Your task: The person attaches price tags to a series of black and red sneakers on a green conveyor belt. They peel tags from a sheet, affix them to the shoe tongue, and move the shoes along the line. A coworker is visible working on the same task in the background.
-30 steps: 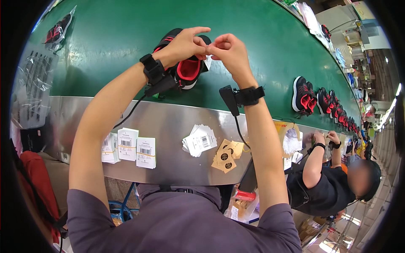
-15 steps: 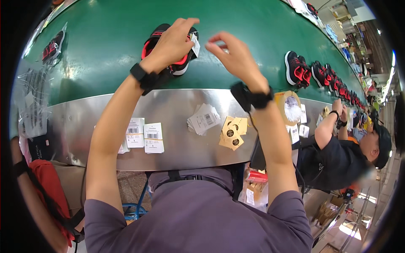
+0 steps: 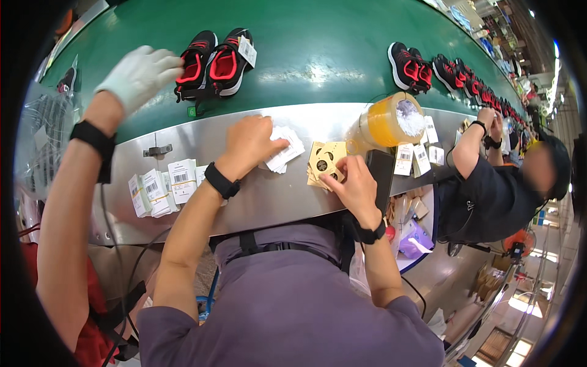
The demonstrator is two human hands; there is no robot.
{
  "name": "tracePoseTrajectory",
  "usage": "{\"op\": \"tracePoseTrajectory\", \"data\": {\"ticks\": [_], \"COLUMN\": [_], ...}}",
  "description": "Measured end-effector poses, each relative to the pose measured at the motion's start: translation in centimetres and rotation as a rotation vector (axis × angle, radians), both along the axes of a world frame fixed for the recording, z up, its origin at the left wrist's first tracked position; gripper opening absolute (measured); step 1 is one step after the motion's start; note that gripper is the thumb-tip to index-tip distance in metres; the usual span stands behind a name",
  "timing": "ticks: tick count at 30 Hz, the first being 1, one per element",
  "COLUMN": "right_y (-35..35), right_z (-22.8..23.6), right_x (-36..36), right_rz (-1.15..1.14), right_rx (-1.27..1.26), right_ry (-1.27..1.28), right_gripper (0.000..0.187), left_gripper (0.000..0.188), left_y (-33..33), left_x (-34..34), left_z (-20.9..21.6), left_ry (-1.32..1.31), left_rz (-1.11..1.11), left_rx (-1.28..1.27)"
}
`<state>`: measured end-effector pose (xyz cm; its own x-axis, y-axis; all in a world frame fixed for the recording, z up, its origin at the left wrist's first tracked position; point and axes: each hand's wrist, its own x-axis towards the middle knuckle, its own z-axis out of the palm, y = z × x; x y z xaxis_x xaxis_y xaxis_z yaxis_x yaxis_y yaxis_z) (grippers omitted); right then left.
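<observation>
A pile of white barcode tags (image 3: 288, 153) lies on the metal ledge. My left hand (image 3: 249, 145) is curled over its left side, thumb reaching onto the tags; whatever its fingers hold is hidden. Farther right, my right hand (image 3: 356, 188) pinches the edge of the tan cardboard tags (image 3: 322, 160), which bear dark round marks, between thumb and fingers. Beyond the ledge, on the green belt, stand a left black-and-red shoe (image 3: 197, 61) and a right shoe (image 3: 227, 68), side by side. A white tag (image 3: 247, 51) hangs on the right shoe.
At left, another person's white-gloved hand (image 3: 139, 76) reaches the left shoe. Banded tag stacks (image 3: 160, 191) lie on the ledge. A yellow tape roll (image 3: 391, 122) stands beyond my right hand. More shoes (image 3: 408, 67) line the belt rightward, where a co-worker (image 3: 489, 196) sits.
Both my hands have come back from the shoes to the tag piles on the ledge. The shoe pair now sits farther left, and a gloved hand has come in beside it.
</observation>
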<state>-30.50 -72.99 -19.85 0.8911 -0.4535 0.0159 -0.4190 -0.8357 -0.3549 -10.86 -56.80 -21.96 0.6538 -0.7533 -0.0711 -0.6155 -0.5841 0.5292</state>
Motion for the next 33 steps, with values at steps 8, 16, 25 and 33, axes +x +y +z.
{"op": "tracePoseTrajectory", "data": {"ticks": [8,16,25,33], "right_y": [-1.8,-2.9,0.9,2.7], "right_z": [-1.2,-1.1,3.2,2.7], "right_x": [0.9,-0.3,-0.5,0.4], "right_rz": [-0.174,-0.267,-0.117,-0.210], "right_rx": [0.475,0.767,1.224,1.091], "right_ry": [-0.003,-0.182,-0.349,-0.679], "right_gripper": [0.024,0.023,0.021,0.017], "left_gripper": [0.034,0.022,0.012,0.014], "left_y": [0.8,1.9,-0.4,-1.8], "left_x": [0.7,-4.2,-8.4,-9.1], "left_z": [-0.2,2.7,1.6,3.2], "left_ry": [0.393,0.806,1.336,1.575], "left_rz": [0.002,0.132,0.209,0.342], "left_rx": [-0.264,-0.592,-0.839,-0.983]}}
